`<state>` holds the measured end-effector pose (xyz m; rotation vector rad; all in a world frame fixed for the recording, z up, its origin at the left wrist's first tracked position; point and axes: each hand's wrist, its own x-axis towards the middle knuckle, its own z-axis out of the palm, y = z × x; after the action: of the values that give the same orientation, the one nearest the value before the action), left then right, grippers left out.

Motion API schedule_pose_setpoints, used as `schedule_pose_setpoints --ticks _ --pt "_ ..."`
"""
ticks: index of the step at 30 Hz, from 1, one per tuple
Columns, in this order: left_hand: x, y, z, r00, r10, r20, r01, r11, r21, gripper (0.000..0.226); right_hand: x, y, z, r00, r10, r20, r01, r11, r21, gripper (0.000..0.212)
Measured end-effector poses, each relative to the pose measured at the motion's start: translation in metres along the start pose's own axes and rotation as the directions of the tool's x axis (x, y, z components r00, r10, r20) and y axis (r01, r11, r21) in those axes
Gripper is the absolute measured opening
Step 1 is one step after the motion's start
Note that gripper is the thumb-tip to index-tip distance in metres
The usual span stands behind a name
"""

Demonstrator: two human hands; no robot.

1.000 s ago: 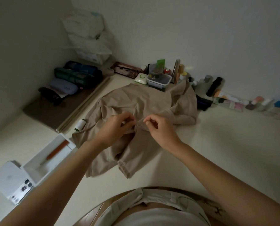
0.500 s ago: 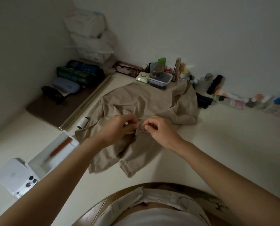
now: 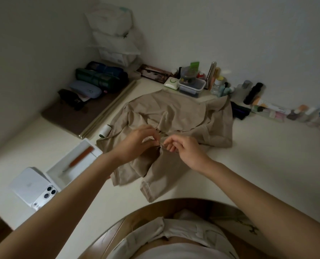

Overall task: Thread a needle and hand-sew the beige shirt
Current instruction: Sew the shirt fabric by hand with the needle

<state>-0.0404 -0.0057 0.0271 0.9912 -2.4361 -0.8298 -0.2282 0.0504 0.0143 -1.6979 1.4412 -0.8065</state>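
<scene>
Shirt: the crumpled beige fabric shirt (image 3: 176, 126) is lying flat at the centre of the cream-white tabletop (image 3: 258, 156), its near hem hanging toward 6 o'clock, close to the curved front edge.
Left hand: the bare left hand (image 3: 134, 143) is resting on the shirt, fingertips pinching narrowly on a raised fold at the middle; a needle is too small to tell.
Right hand: the bare right hand (image 3: 185, 149) is pinching the same fold from the 3 o'clock side, fingers curled tight, almost touching the left fingertips.
Open room: bare tabletop is stretching wide from 3 to 5 o'clock of the shirt; a narrower clear strip is running at 7 o'clock along the front edge.
Thread: a white spool of thread (image 3: 105, 131) is lying just beside the shirt's edge at 9 o'clock.
Tray: a shallow white rectangular tray (image 3: 92, 146) holding an orange-handled tool (image 3: 78, 159) is sitting at 8 o'clock, near the left forearm.
Phone: a white smartphone (image 3: 34, 187) lying face down is touching the tray's outer end.
Back edge: a clear lidded plastic box (image 3: 191, 87) is touching the shirt at 12 o'clock; a row of small bottles and tubes (image 3: 286, 113) is lining the wall from 1 to 3 o'clock.
Left side: a brown mat (image 3: 71, 116) carrying rolled pouches is filling the 10 o'clock corner.
</scene>
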Motion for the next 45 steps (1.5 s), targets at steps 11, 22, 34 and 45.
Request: schedule_pose_setpoints --ticks 11,22,34,45 --pt "-0.048 0.002 -0.001 0.969 -0.247 0.016 0.22 0.83 -0.512 0.008 -0.006 -0.009 0.034 0.981 0.134 -0.142 -0.109 0.979 0.172 0.009" --pt "-0.07 0.0 0.014 0.875 -0.482 -0.035 0.333 0.653 -0.68 0.014 -0.013 -0.03 0.067 0.979 0.174 -0.11 -0.14 0.955 0.263 0.014" --pt "-0.069 0.0 0.032 0.796 -0.599 0.086 0.406 0.423 -0.81 0.018 0.0 -0.019 0.06 0.959 0.282 0.003 -0.265 0.897 0.354 0.013" --pt "-0.049 0.006 0.041 0.732 -0.675 -0.085 0.43 0.556 -0.711 0.014 0.016 -0.016 0.042 0.986 -0.162 0.044 0.166 0.979 -0.121 0.02"
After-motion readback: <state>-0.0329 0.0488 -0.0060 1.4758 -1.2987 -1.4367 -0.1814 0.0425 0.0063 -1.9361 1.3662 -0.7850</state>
